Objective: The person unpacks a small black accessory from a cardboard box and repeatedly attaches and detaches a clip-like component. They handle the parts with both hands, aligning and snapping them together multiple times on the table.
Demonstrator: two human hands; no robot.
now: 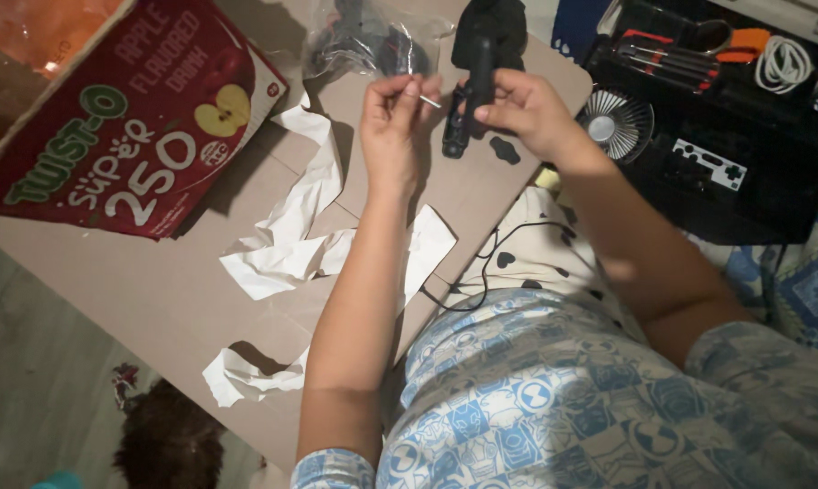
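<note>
A flat sheet of brown cardboard point(155, 299) is laid out as the work surface, strewn with torn white paper point(287, 258), with a red carton point(128, 118) at its far left corner. Above it, a thin metal pin point(429, 100) is pinched between the fingertips of the left hand point(392, 127). A slim black device point(468, 109) is gripped by the right hand point(526, 110), just beside the pin. A small fan point(615, 125) and a black tool case point(698, 54) are seen at the right.
</note>
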